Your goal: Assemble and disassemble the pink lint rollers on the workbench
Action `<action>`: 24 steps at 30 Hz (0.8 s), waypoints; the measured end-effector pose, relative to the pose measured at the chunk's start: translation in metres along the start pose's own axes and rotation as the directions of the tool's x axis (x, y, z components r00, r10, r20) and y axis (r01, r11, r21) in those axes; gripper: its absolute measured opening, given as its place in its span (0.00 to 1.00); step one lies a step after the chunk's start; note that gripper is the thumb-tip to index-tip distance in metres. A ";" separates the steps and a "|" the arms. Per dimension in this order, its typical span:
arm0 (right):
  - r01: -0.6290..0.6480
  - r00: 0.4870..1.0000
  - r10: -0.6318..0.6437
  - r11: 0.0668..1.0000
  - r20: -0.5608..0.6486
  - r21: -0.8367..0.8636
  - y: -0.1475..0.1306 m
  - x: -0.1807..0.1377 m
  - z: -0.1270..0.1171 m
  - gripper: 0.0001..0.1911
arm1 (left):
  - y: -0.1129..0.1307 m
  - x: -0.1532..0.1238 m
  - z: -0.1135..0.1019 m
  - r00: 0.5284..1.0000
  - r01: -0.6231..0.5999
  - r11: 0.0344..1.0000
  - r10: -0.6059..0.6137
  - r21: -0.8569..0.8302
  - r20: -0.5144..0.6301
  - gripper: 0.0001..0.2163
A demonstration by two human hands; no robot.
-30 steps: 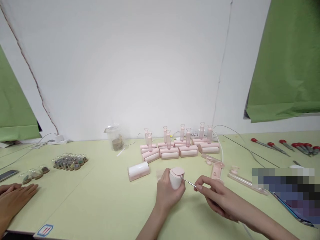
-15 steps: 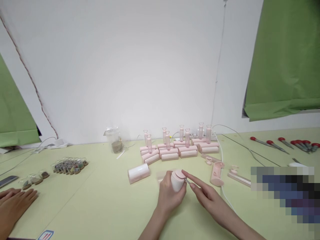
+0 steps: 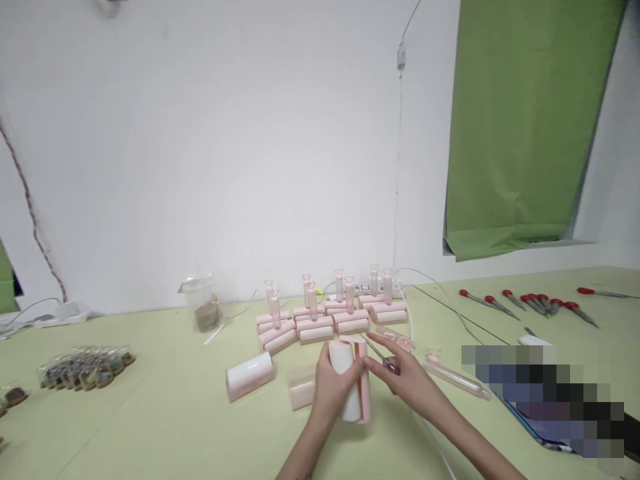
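My left hand (image 3: 327, 383) is wrapped round a white lint roll (image 3: 343, 363), held upright above the table. A pink lint roller housing (image 3: 366, 393) stands against the roll's right side, partly covered by my fingers. My right hand (image 3: 407, 373) grips a thin metal tool (image 3: 376, 350), its kind unclear. The index finger stretches along the tool toward the housing's top end, and the thumb is by the housing's edge. Behind my hands stand several assembled pink lint rollers (image 3: 315, 329) with upright clear handles.
A wrapped white roll (image 3: 250, 375) and a clear pinkish cover (image 3: 301, 388) lie left of my hands. To the right are a loose clear handle (image 3: 457, 379), a white cable (image 3: 437, 447) and several red-handled tools (image 3: 543, 303). Small glass domes (image 3: 85, 367) stand far left.
The roll and housing have tilted from end-on to a side view, showing the housing's length. My right hand still holds the metal tool. The camera view has swung right.
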State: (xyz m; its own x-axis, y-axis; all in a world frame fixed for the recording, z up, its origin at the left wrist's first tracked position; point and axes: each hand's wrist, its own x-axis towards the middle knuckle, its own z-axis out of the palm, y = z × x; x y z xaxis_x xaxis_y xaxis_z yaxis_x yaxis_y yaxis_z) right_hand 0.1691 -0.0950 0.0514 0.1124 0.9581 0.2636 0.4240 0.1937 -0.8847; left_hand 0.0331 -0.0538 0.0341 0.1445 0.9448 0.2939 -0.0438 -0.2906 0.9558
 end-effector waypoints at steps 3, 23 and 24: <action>-0.086 0.987 0.066 0.987 0.148 0.133 0.006 0.004 0.004 0.23 | -0.003 -0.004 0.003 0.992 0.089 0.994 -0.082 -0.068 0.101 0.16; -0.096 0.957 -0.036 0.898 -0.288 -0.430 0.028 0.022 -0.071 0.16 | 0.010 0.016 0.009 0.986 0.044 0.974 -0.078 -0.221 -0.150 0.20; -0.127 0.971 -0.002 0.842 -0.239 -0.524 0.033 0.024 -0.077 0.16 | 0.008 0.019 0.000 0.981 0.062 0.970 -0.103 -0.233 -0.167 0.21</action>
State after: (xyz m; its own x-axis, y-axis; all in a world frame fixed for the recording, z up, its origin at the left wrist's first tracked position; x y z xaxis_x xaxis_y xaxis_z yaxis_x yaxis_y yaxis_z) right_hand 0.2546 -0.0821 0.0582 0.3231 0.8792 0.3502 0.8140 -0.0694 -0.5767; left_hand 0.0352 -0.0385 0.0471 -0.0187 0.9816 0.1900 -0.2643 -0.1882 0.9459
